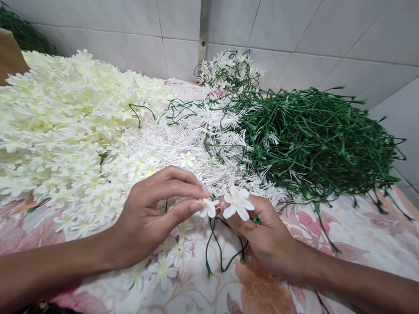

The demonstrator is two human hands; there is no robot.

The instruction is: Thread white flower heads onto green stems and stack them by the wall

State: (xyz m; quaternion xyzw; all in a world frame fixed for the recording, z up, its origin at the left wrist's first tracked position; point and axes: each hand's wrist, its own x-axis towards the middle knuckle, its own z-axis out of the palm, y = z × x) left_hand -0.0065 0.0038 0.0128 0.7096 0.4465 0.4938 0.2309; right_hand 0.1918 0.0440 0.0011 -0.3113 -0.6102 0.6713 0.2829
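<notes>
Currently one flower [208, 207] pinch-tight in left hand [158, 210], one open blossom [238, 203] and green stems [242, 257] in right hand [267, 233].

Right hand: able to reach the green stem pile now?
Probably yes: the green stem pile lies just beyond the right hand, only thin white strands showing between, though that hand seems occupied with a white flower.

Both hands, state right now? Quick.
Left hand: closed, pinching a side-on white flower.
Right hand: closed on green stems, a front-facing white flower showing in front of it.
</notes>
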